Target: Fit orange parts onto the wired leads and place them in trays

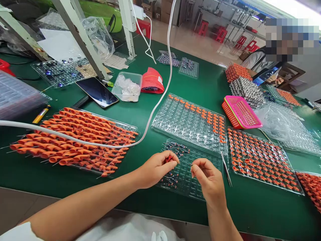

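- Head view: the left hand (160, 169) has its thumb and fingers closed on a small red piece (168, 159).
- The right hand (210, 179), apart from the left, has its thumb and forefinger pinched on a dark bit (192, 165), too tiny to make out.
- Both hands are above a clear tray (193, 187) on the green table (140, 201); small dark parts (171, 180) with orange ends lie in groups along its left side.
- Tweezers (227, 170) lie just beside this tray, to the right of it.
- Beyond it, another clear tray (180, 120) has orange pieces (220, 124) along its far and right sides.
- To the right, a third tray (263, 160) is filled with rows of orange and dark pieces.
- To the left, orange cones (75, 140) lie in rows on a further tray, with a white cable (112, 146) crossing over them.
- Farther back are a phone (97, 92), a plastic box (129, 98), a red pouch (151, 80) and a pink basket (243, 112).
- Across the table, at right, sits another person (255, 62).
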Demonstrator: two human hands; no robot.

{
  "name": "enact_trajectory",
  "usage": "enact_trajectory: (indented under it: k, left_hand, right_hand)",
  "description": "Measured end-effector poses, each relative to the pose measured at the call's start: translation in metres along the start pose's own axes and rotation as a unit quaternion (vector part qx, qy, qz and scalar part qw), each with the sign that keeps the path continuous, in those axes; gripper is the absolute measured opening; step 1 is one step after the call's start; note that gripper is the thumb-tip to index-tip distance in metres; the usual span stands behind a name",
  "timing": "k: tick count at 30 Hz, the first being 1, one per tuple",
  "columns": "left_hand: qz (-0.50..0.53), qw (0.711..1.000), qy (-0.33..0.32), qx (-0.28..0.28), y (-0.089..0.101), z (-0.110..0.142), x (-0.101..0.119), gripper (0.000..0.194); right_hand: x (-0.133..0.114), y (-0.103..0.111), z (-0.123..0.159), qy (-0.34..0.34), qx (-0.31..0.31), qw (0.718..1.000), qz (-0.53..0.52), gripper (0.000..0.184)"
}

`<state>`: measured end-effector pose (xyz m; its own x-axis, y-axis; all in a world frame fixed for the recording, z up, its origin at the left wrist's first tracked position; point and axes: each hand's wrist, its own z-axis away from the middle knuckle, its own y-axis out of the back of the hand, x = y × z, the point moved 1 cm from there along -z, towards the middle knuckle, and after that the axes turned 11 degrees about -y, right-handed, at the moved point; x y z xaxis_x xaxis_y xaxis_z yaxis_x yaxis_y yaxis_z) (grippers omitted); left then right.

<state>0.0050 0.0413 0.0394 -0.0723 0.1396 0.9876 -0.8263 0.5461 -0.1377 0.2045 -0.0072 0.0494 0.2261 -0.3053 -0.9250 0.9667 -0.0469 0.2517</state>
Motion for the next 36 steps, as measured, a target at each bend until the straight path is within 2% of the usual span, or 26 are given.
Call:
enact_trajectory:
  k: [3, 5, 8, 13, 17, 27, 36]
  left_hand:
    - [0.066, 0.997, 0.034, -0.026, 0.000, -0.001, -0.004, 0.031]
    - [0.077, 0.996, 0.027, -0.022, -0.003, 0.000, -0.007, 0.029]
    - [0.035, 0.999, -0.010, -0.006, -0.007, 0.002, -0.008, 0.027]
    - [-0.080, 0.994, -0.073, 0.006, -0.008, 0.005, -0.008, 0.030]
    - [-0.111, 0.988, -0.108, 0.008, -0.007, 0.006, -0.011, 0.032]
    - [-0.149, 0.978, -0.145, 0.010, -0.008, 0.006, -0.016, 0.035]
    - [-0.177, 0.974, -0.144, -0.001, -0.006, 0.006, -0.016, 0.036]
  right_hand:
    - [0.000, 0.001, 0.001, 0.010, 0.014, 0.999, 0.028, 0.016]
    - [0.000, 0.001, 0.002, 0.018, 0.030, 0.998, 0.055, 0.015]
    - [0.001, 0.000, 0.003, 0.046, 0.055, 0.993, 0.090, 0.013]
    - [0.000, -0.007, 0.006, 0.125, 0.058, 0.981, 0.140, 0.007]
    - [-0.004, -0.010, 0.006, 0.152, 0.062, 0.972, 0.167, 0.007]
    - [-0.009, -0.011, 0.005, 0.149, 0.064, 0.968, 0.192, 0.009]
    - [-0.011, -0.011, 0.004, 0.132, 0.061, 0.969, 0.197, 0.012]
